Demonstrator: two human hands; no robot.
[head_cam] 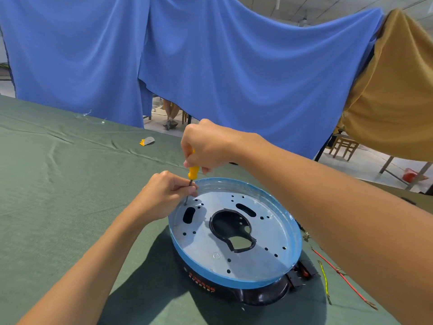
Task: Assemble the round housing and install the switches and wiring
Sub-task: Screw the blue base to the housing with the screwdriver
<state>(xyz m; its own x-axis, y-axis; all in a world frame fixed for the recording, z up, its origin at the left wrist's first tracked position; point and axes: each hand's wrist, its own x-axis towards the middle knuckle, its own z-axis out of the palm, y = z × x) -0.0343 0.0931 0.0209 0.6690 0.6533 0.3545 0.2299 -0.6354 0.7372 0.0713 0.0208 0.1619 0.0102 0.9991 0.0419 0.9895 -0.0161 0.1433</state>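
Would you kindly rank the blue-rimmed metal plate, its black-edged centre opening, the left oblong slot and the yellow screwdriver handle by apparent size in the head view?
1. blue-rimmed metal plate
2. black-edged centre opening
3. left oblong slot and yellow screwdriver handle: alike; handle partly hidden.

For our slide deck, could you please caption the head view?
Right hand sets a yellow screwdriver into the round housing while left hand pinches the shaft.

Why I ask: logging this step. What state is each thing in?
Screwdriver: upright, tip in a hole near the plate's edge.
Left hand: pinches its shaft.
Right hand: grips its yellow handle.
Metal plate: seated on the black base.
Switches: beside the base, not mounted.
Red wire: loose on the cloth.
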